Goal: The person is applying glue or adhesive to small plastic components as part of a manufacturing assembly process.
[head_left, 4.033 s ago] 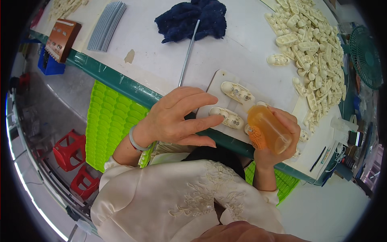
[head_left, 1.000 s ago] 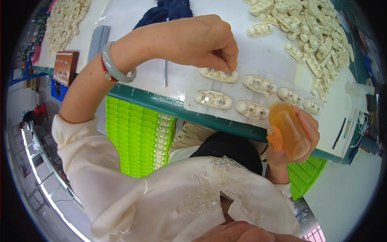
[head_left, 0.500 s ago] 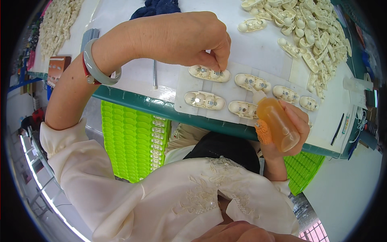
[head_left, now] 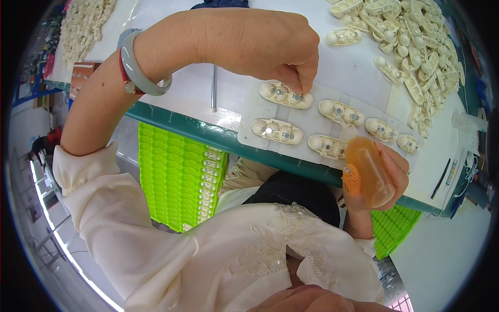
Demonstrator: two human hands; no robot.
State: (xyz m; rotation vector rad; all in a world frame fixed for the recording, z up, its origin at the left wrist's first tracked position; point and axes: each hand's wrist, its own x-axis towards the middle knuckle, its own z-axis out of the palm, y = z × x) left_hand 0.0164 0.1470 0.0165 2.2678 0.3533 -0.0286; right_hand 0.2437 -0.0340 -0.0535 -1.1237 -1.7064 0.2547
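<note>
A white flat board (head_left: 247,120) near the table edge carries several oval cream plastic shells (head_left: 278,131), each with rounded hollows and small shiny metal-looking discs inside. My left hand (head_left: 270,47) reaches over the board's far left shell (head_left: 275,92), thumb and finger pinched together at its right end. Whatever is between those fingertips is too small or hidden to name. My right hand (head_left: 396,174) is wrapped round an amber squeeze bottle (head_left: 370,169), its pale nozzle tilted down to the neighbouring shell (head_left: 354,115). An orange knitted sleeve (head_left: 351,181) covers one right finger.
A heap of cream shells (head_left: 416,47) lies at the far right, another pile of cream parts (head_left: 86,26) at the far left. A metal rod (head_left: 213,88) and dark blue cloth (head_left: 221,3) are on the table (head_left: 182,99). Green ridged trays (head_left: 174,177) stand below its edge.
The whole view has shifted slightly, so the board and table appear farther right. Both hands stay at the same shells, the left still pinched and the right still holding the bottle.
</note>
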